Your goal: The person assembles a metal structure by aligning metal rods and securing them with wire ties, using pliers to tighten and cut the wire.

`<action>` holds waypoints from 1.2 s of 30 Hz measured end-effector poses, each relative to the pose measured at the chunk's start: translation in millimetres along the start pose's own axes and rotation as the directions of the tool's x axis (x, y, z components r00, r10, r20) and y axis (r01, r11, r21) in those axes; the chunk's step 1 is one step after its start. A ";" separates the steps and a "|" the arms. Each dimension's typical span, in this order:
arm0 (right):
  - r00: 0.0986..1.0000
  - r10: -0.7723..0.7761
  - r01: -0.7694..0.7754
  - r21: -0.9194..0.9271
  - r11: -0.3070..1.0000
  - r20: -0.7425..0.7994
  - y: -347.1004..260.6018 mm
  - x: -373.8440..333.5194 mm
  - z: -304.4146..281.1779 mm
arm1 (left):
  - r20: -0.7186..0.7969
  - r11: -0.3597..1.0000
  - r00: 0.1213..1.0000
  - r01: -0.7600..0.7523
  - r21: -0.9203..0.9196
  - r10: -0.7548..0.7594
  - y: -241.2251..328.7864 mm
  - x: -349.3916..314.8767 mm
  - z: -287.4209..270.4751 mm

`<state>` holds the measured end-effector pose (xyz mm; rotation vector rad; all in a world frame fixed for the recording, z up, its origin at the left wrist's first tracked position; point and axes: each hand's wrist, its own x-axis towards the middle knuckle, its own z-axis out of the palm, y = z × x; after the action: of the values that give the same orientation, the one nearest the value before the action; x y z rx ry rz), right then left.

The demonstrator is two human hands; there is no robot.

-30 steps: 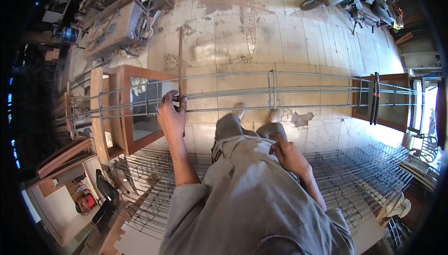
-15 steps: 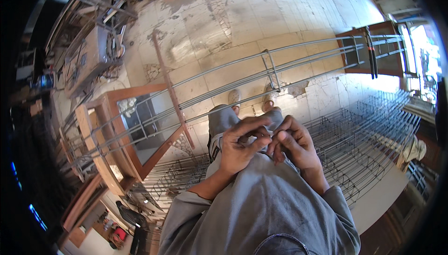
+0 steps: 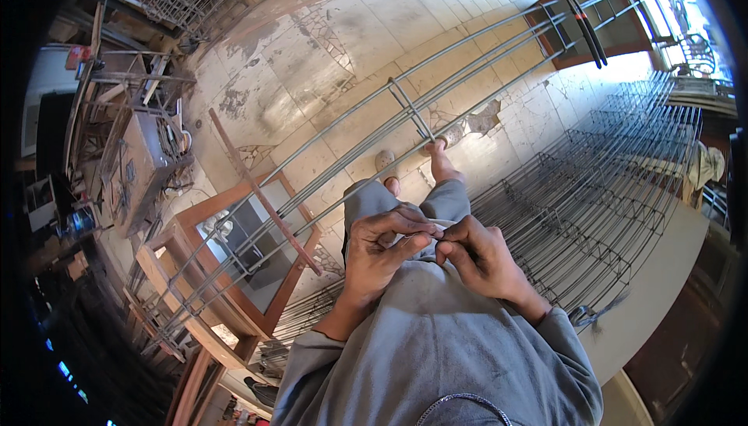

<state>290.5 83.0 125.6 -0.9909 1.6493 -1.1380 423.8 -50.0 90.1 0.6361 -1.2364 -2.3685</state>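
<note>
Whatever may lie between the fingertips is too small for us to make out. The left hand [image 3: 382, 254] and the right hand [image 3: 483, 262] meet in front of the grey shirt [image 3: 444, 340], fingers bent and tips close together, as in a pinch. The curled fingers hide the palms, so we cannot tell whether either hand grips something.

The long metal rod frame [image 3: 413, 110] lies beyond the hands, apart from them, slanting from lower left to upper right. We lose its lower-left end among the timber and clutter, while its upper-right end runs toward bright glare. A black tool [image 3: 583, 22] with a red mark hangs across the rods near that end; its exact kind is hard to tell. A wooden stick [image 3: 261, 192] crosses the rods on the left, by a wood-framed glass panel [image 3: 222, 276]. The shirt and arms cover part of the wire cages [image 3: 576, 200] piled at right, and the trousers partly hide the feet.

One second ago we saw the left hand at the stick and the right hand low by the thigh; now both are together, as they were half a second ago. Our view has also turned, so the rods slant more steeply, and more of one bare ankle [image 3: 444, 165] shows.
</note>
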 end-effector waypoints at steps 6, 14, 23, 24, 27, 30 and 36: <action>0.920 0.303 -0.389 0.677 0.624 0.250 -0.8 3.4 5.3 | 0.111 0.932 0.977 -0.207 0.297 0.181 5.3 12.5 0.3; 0.902 0.180 -0.416 0.682 0.601 0.392 15.7 16.7 9.4 | 0.035 0.653 0.916 -0.312 0.691 0.400 17.6 -1.8 0.9; 0.965 -0.065 0.000 -0.249 0.969 -0.255 28.5 19.6 38.8 | -0.030 0.506 0.925 -0.179 0.844 0.378 -5.6 14.7 -9.1; 0.966 -0.019 -0.048 -0.250 0.967 -0.259 36.4 18.0 40.0 | -0.054 0.521 0.951 -0.118 0.845 0.303 -7.7 18.1 -10.9; 0.950 0.125 -0.201 -0.250 0.947 -0.287 58.2 14.7 30.0 | 0.013 0.370 0.990 -0.065 0.927 0.140 -15.8 23.4 -19.5; 0.955 0.160 -0.273 -0.521 0.809 -0.251 97.7 20.2 11.7 | 0.086 0.260 0.981 -0.129 0.957 0.172 -16.7 30.5 -26.7; 0.965 0.143 -0.260 -0.730 0.632 -0.221 87.9 66.4 -2.7 | 0.075 0.190 0.957 -0.132 0.973 0.281 -21.9 57.4 -22.4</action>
<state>256.8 45.2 27.7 -1.1904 2.3692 -0.3212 386.3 -83.5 48.3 0.8280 -2.5407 -0.9641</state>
